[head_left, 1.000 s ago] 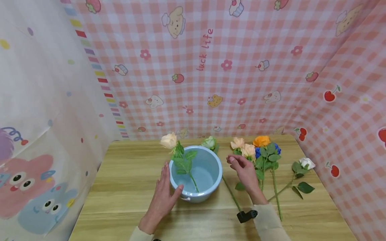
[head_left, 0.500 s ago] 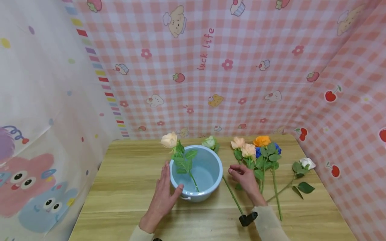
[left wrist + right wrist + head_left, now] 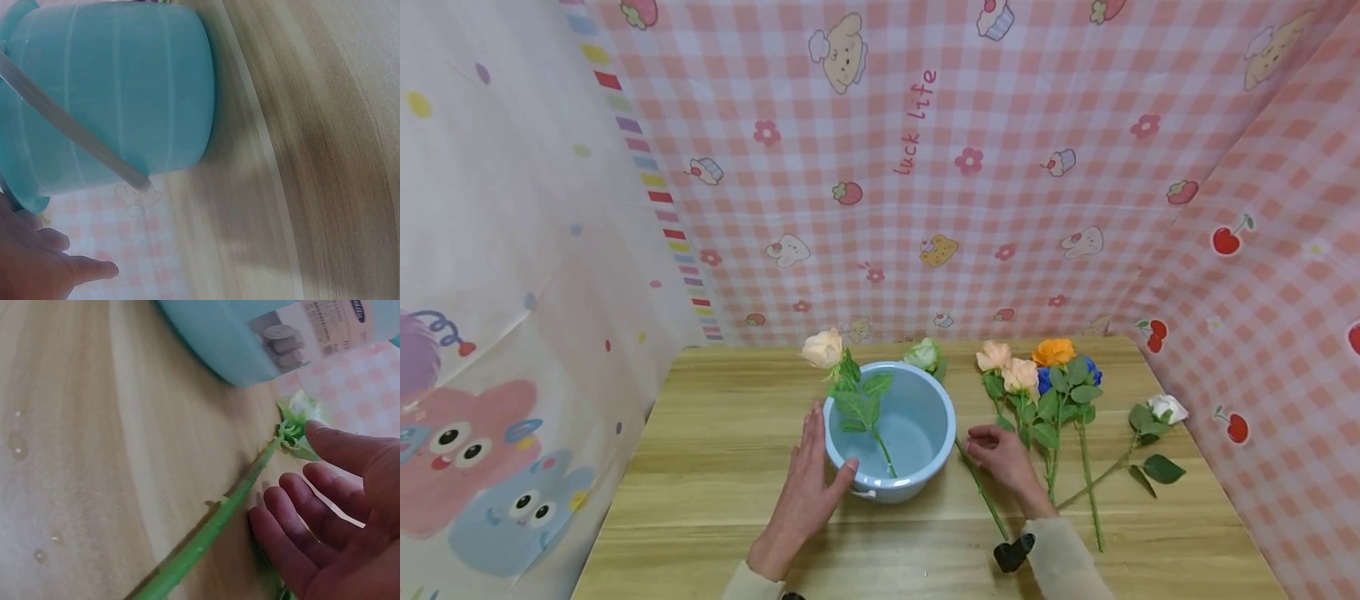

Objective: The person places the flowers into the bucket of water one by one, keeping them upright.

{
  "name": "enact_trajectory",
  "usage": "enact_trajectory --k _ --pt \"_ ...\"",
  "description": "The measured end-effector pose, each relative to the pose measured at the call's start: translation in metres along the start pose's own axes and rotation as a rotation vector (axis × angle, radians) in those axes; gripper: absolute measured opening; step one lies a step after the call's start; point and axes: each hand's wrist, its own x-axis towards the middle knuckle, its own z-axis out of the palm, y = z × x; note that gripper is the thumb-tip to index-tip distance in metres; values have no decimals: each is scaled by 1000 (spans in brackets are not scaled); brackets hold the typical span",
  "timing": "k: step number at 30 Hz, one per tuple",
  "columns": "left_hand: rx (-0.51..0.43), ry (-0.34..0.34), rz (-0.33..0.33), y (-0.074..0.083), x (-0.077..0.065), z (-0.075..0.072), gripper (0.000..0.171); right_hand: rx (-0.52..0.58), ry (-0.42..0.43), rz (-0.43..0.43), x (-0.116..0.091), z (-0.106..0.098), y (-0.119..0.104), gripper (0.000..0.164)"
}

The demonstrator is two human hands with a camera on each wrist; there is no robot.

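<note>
A light blue bucket (image 3: 917,421) with a pale handle (image 3: 81,134) stands upright on the table. Inside it leans a cream rose (image 3: 822,348), its bloom out over the left rim and its leafy stem in the bucket. My left hand (image 3: 801,496) rests along the bucket's left side, fingers extended and thumb at the rim. To the right of the bucket, my right hand (image 3: 1003,458) hovers low with nothing between its loosely bent fingers. Beside those fingers lies the stem of a pale green rose (image 3: 215,519), its bloom (image 3: 922,354) partly hidden behind the bucket.
Right of my right hand lie several roses: two peach roses (image 3: 1021,375), an orange rose (image 3: 1053,352) and a blue one (image 3: 1090,372). A white rose (image 3: 1167,407) lies at the far right. Patterned cloths hang behind and at both sides of the wooden table (image 3: 730,433).
My right hand has come down and nearer to me, toward the green rose's stem, its fingers staying apart from it. The left hand and bucket have kept their places.
</note>
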Motion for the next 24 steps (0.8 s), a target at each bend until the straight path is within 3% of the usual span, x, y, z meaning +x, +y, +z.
enact_trajectory --k 17,24 --pt "2 3 9 -1 0 0 92 -297 42 -61 3 10 4 29" --pt "2 3 5 -1 0 1 92 -391 19 -84 6 8 2 24"
